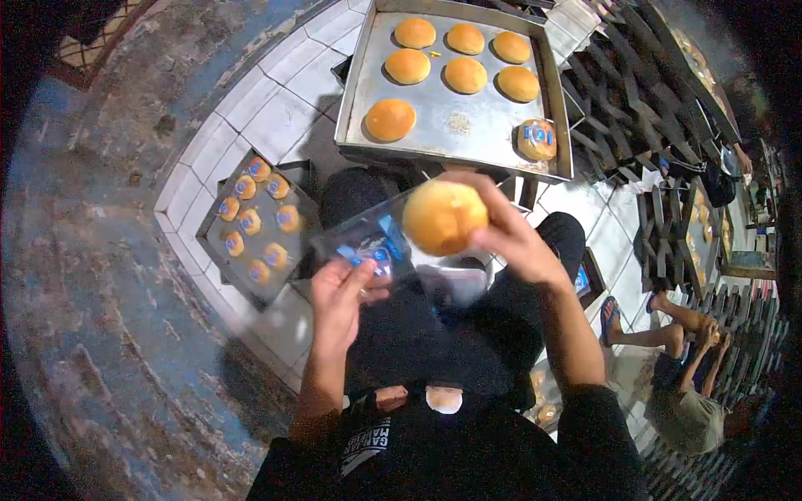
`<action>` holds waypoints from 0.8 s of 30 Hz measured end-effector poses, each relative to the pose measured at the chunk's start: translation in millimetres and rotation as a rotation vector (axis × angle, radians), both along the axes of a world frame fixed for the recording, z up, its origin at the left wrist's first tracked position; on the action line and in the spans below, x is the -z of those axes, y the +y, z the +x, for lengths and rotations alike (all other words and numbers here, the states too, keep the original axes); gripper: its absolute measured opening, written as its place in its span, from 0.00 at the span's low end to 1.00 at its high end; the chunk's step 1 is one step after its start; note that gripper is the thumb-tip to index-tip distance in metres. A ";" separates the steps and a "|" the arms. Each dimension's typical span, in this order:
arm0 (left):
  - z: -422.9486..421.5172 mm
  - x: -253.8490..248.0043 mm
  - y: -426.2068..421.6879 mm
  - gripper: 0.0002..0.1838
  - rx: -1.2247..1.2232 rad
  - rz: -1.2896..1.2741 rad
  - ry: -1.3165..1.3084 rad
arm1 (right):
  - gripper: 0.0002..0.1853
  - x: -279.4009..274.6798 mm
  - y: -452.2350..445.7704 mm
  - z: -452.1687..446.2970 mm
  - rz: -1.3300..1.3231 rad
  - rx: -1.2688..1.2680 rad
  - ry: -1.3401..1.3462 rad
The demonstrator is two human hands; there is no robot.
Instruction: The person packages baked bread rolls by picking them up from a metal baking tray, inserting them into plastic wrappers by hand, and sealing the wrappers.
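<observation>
Right now, the person's right hand (514, 234) is closed around a round, golden-brown bun (445, 219), gripping it by its side, above the lap and near the closest edge of a large, square, silver metal tray with a raised rim (493, 118). The left hand (336, 292) pinches clear plastic wrapping with blue print (391, 227) between thumb and fingers, just beside the bun; blur makes it impossible to tell whether the two touch. On the large tray lie seven unwrapped buns (465, 74), with one bun in blue-printed clear plastic (536, 139) in the near right corner. To the left, a second metal tray (261, 290) holds several wrapped buns (250, 221) above the white tiled floor (288, 117). Further right, another person with bare legs and sandals (611, 321) sits near dark slatted stacks (618, 79), both hands (710, 331) held together in front.
</observation>
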State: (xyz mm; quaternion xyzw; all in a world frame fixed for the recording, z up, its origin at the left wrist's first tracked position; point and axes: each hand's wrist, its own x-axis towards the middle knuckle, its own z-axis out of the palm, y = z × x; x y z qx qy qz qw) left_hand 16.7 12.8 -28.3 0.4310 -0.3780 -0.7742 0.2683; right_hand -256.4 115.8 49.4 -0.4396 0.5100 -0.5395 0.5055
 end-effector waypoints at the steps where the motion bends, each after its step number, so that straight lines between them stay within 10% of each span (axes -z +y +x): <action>1: -2.1 -3.9 2.9 0.16 0.062 0.013 0.016 | 0.41 4.2 1.9 0.5 -0.055 -0.031 0.209; 7: 17.6 -23.1 -15.1 0.43 0.675 0.107 0.218 | 0.41 -25.6 26.9 -3.9 0.082 -0.153 0.389; 11: -3.3 -21.3 -8.0 0.43 1.019 -0.045 0.142 | 0.35 -36.3 23.0 10.0 0.034 -0.327 0.539; 24: -17.5 -35.2 9.9 0.53 0.864 -0.189 0.309 | 0.16 -41.8 14.3 12.7 -0.025 -0.615 0.575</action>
